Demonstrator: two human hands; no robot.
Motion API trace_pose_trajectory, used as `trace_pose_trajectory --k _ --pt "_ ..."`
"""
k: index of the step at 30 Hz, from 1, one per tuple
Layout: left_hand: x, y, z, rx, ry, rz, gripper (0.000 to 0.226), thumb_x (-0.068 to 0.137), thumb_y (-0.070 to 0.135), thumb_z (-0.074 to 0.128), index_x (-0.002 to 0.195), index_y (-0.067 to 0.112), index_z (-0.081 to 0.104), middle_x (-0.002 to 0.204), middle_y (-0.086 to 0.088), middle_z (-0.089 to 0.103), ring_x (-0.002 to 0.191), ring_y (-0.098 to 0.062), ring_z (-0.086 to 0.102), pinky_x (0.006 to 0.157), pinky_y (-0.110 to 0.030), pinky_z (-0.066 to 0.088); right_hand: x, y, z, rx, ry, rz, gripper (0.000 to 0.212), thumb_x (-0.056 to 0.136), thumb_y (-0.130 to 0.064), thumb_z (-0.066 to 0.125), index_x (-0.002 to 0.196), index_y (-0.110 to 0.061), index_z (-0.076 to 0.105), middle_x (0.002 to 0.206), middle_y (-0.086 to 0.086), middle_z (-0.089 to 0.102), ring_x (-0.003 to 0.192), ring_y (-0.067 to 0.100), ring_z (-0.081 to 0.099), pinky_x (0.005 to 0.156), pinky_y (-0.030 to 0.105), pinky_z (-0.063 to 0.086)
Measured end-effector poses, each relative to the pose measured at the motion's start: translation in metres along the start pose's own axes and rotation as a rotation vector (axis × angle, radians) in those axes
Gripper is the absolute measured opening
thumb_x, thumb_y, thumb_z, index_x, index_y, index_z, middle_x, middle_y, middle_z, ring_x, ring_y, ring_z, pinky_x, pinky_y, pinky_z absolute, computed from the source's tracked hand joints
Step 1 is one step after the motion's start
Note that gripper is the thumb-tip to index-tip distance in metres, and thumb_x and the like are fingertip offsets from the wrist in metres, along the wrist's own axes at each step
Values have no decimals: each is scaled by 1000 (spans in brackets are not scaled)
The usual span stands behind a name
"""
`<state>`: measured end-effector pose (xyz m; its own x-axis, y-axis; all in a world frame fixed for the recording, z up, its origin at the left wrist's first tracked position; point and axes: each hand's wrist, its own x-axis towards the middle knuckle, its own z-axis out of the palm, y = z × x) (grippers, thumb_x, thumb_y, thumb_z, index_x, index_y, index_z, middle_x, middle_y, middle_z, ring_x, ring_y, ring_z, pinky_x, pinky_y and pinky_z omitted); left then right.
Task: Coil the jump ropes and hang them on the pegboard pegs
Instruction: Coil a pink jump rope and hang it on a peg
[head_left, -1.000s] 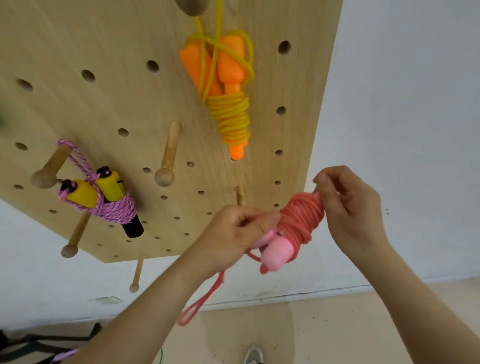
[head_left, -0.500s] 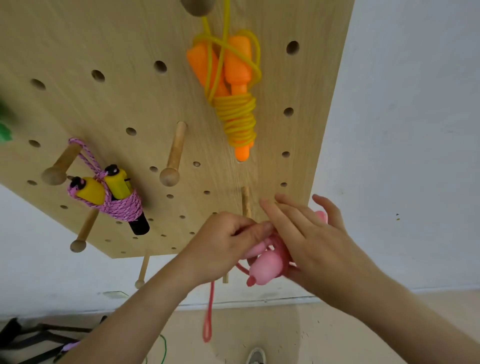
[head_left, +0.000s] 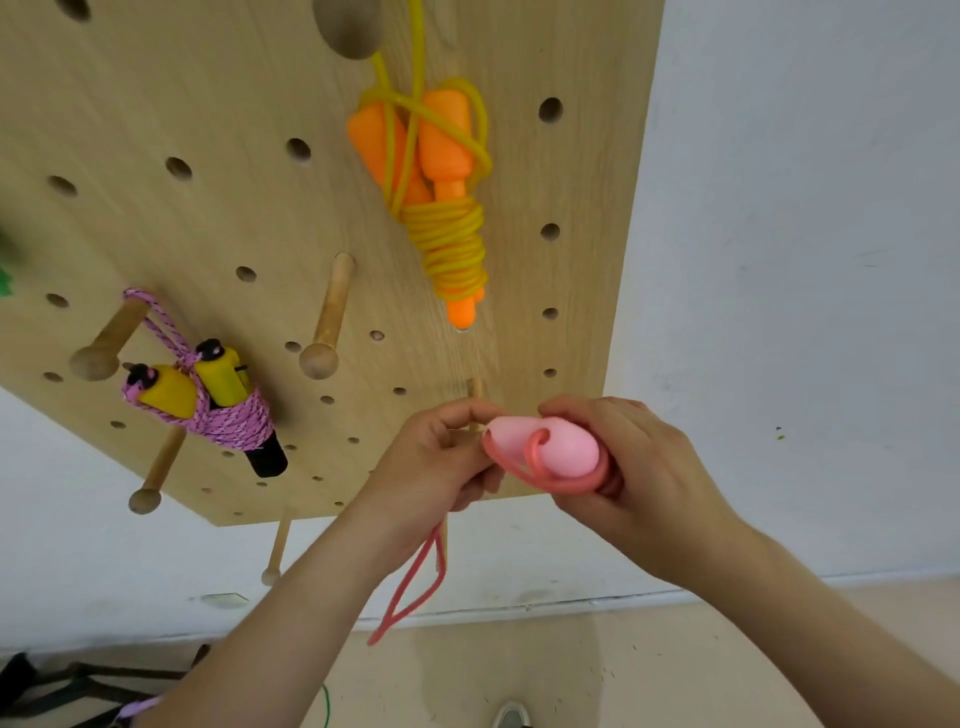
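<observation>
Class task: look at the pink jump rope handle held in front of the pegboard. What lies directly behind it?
Behind the pink handle the right hand cups it, and a red rope loop crosses its front. The rest of the coil is covered by that hand, so its state cannot be seen.

Coiled pink jump rope (head_left: 550, 457) at pegboard (head_left: 208, 104) bottom, loop dangling

You face a plain white wall (head_left: 805, 260) that meets a beige floor (head_left: 649, 670) along a pale baseboard (head_left: 519, 605).
</observation>
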<state>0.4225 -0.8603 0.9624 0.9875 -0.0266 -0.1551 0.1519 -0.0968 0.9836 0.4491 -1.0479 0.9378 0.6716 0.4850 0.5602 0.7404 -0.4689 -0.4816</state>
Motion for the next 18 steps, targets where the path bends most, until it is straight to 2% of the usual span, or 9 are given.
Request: trace_pose_trajectory --k 3,5,6,8,10,13,15,17,18 --pt "1 -4 1 182 86 194 14 89 7 63 86 16 73 55 -1 58 51 -9 49 50 -19 40 -1 -7 -3 205 -20 225 30 83 -31 68 109 -36 55 79 -27 60 69 2 55 62 8 39" --pt "0 -7 1 291 114 305 10 86 18 69 88 25 75 67 3 68 65 -8 62 63 -27 52 0 -11 -5 452 -28 393 18 86 -29 71 100 -33 60 65 -18 59 54 4 50 53 14 38" --pt "-1 -11 1 374 125 355 11 85 23 69 92 28 75 75 7 71 72 -7 66 68 -30 54 3 -13 -7 564 -23 470 13 85 -32 71 96 -28 63 63 -7 61 52 4 48 51 20 40" --pt "-2 -16 0 657 150 499 14 88 32 62 95 29 74 74 9 68 68 -9 62 62 -32 51 7 -14 -8 720 -22 597 13 87 -30 69 92 -18 66 71 13 65 53 14 49 51 32 44" --pt "0 -19 -3 1014 183 617 28 93 39 48 89 25 72 65 8 62 57 -11 55 49 -33 44 9 -12 -8 804 -44 700 12 90 -22 66 85 -11 66 73 18 65 54 17 50 52 32 44" --pt "-2 -13 -2 1389 135 630 29 94 40 45 78 24 63 61 7 58 50 -17 56 42 -27 32 9 -7 -4 782 -156 819 22 88 -28 67 84 -6 66 69 12 67 58 16 54 53 28 47" --pt "-6 -12 3 1493 -24 509 10 94 23 50 94 20 59 77 3 61 64 -22 61 50 -30 34 7 -2 0 702 -227 851 27 87 -33 69 85 -7 67 67 9 66 57 15 55 53 26 48" --pt "-10 -10 8 1594 -93 450 28 75 3 58 100 14 60 81 -3 61 65 -25 61 50 -29 31 8 0 6 545 -272 832 22 84 -35 69 83 -12 68 62 2 63 52 14 53 52 27 48" --pt "-14 -7 9 1681 -153 444 36 55 -3 59 88 12 64 69 -4 59 53 -24 58 43 -25 23 9 1 9 418 -288 804 18 82 -35 69 83 -16 67 62 -2 63 51 14 54 52 28 47"
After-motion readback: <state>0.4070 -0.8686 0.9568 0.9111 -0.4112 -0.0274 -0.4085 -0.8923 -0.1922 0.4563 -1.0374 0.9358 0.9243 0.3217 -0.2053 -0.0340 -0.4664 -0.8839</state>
